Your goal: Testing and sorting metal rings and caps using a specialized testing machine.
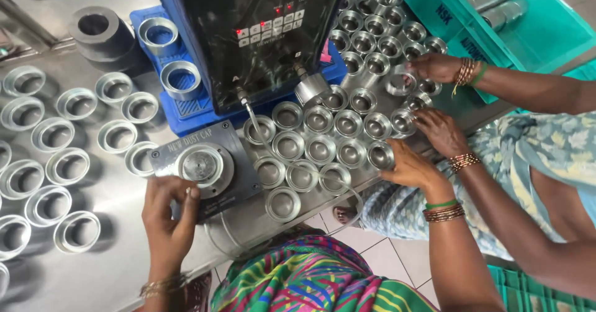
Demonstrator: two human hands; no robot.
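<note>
The left hand (169, 216) rests with curled fingers on the near edge of a grey square fixture plate (205, 166) at the counter's (112, 275) front edge, grasping nothing. The plate bears an engraved label strip along its far edge, and a round metal cap (200, 165) sits in its centre, open face up, just beyond the fingertips. The right hand (410, 168) lies flat, fingers spread, touching a metal cup (380, 155) among upright cups. Another person's hands (441, 131) work at the counter's right edge beside a teal crate (552, 36).

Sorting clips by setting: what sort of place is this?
Likely a factory assembly bench: rows of metal cups, loose rings, and a press fixture under the left hand below a control panel.
</note>
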